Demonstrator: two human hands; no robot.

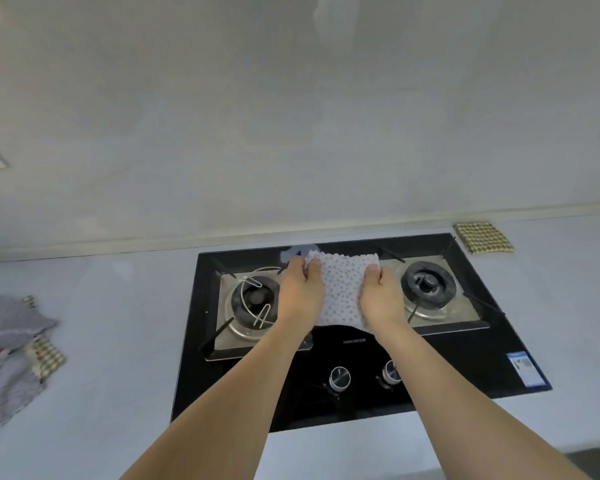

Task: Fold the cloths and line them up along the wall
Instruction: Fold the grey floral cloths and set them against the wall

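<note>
two bare forearms, no sleeves, watch or rings showing on the left hand (300, 289) or right hand (381, 299)

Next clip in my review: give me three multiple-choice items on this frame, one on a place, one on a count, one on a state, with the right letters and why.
1. Where does the folded checked cloth lie?
A. by the wall, right of the stove
B. on the left burner
C. on the knobs

2. How many knobs does the stove show?
A. one
B. two
C. four

3. How is the dotted cloth held?
A. lying loose, untouched
B. by the left hand only
C. by both hands

Answers: 1 A, it sits on the counter beside the wall edge. 2 B, two round knobs at the front. 3 C, the left hand and the right hand each grip a side.
</note>
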